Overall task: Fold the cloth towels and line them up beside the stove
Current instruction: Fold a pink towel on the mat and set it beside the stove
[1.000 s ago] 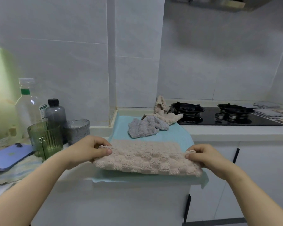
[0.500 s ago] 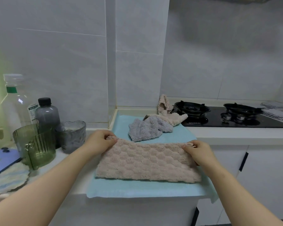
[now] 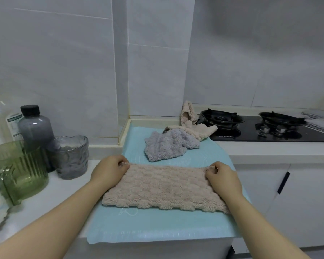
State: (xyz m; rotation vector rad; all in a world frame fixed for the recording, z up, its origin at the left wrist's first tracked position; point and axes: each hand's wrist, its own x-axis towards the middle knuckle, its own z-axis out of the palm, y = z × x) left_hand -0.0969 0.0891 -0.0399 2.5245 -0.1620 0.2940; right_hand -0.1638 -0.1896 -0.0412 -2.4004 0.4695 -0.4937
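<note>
Beige towel (image 3: 163, 187) is now lying flat left of the stove (image 3: 251, 126) — left hand (image 3: 108, 171), right hand (image 3: 223, 176) pinching its corners for folding.

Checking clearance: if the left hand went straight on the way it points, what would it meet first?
Probably the crumpled grey towel, beyond the corner of the beige towel that the left hand pinches; depth is unclear.

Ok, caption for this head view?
Left hand and right hand pinch the far corners of a beige towel on the blue mat; crumpled towels by the stove.
</note>
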